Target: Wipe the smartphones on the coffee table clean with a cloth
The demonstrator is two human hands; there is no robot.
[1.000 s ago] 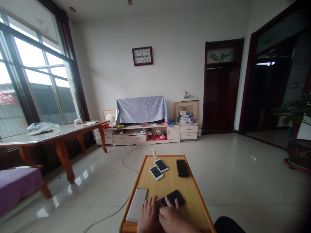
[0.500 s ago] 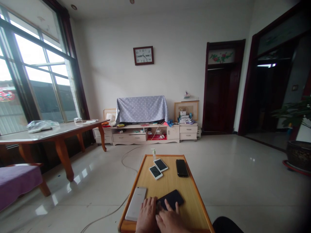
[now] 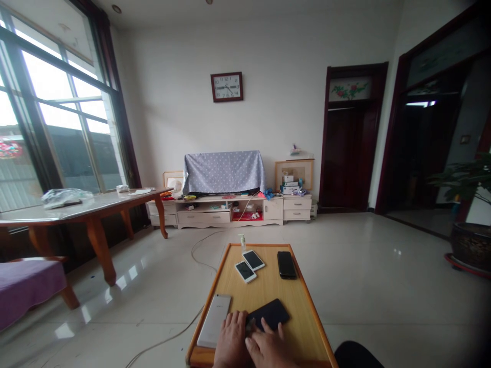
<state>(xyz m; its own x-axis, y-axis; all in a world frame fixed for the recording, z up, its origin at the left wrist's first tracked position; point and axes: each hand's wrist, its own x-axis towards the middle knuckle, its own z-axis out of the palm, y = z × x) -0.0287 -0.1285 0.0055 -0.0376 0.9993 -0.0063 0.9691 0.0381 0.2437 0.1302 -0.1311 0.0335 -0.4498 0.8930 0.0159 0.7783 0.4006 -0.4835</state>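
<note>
1. Left hand [image 3: 230, 340]: open, fingers slightly apart, lying flat just beside a silver phone [image 3: 213, 320].
2. Right hand [image 3: 268, 350]: open, not clamped, fingertips touching the near edge of a black phone [image 3: 270, 314].
3. Low wooden table [image 3: 305, 312]: bears both phones, plus a second black phone [image 3: 287, 265].
4. Two white phones [image 3: 245, 271], beside it.
5. Pump bottle [image 3: 242, 241], at the far edge.

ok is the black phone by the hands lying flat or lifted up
Lying flat: the black phone sits on the wooden table with no gap showing under it, the right hand at its near edge.
</note>
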